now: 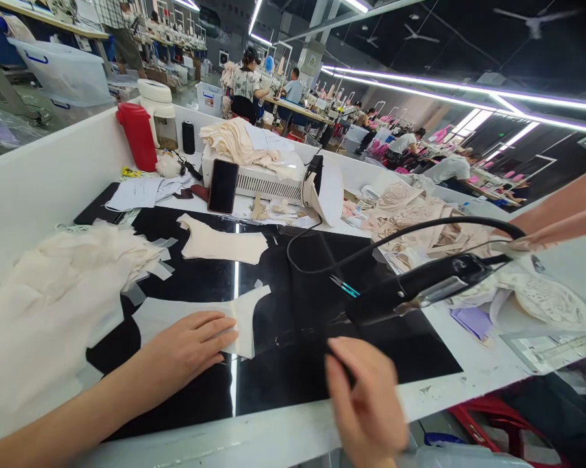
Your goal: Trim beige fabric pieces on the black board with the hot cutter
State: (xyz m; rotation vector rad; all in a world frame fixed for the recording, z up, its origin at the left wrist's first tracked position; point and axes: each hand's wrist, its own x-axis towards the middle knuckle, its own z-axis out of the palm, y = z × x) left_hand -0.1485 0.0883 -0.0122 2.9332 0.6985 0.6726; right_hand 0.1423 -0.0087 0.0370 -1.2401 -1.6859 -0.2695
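Two bare hands work over a glossy black mat on a white bench. The left hand [188,348] lies flat, fingers spread and pressing down on a pale cream fabric piece [200,322] — a thin cut panel near the front edge of the mat [293,370], with one curved corner reaching toward the centre. It looks very light, limp and apt to slide on the shiny surface, so a flat palm or a pinch at one edge would probably serve better than a grab in the middle. The right hand [366,403] is blurred at the bench's front edge, just below a black handheld tool [420,289]; its fingers look loosely curled, holding nothing that shows, though the blur leaves this uncertain.

The tool lies on the mat's right side, its black cord [420,231] looping back. Small teal tweezers [344,286] lie just beside its tip. A second cream piece [222,244] rests farther back. White fabric [44,305] is heaped at left, lace pieces [420,221] at right. Behind stand a phone [223,186], a white box [264,182] and a red container [138,135]. Another person's arm [560,218] enters from the right.
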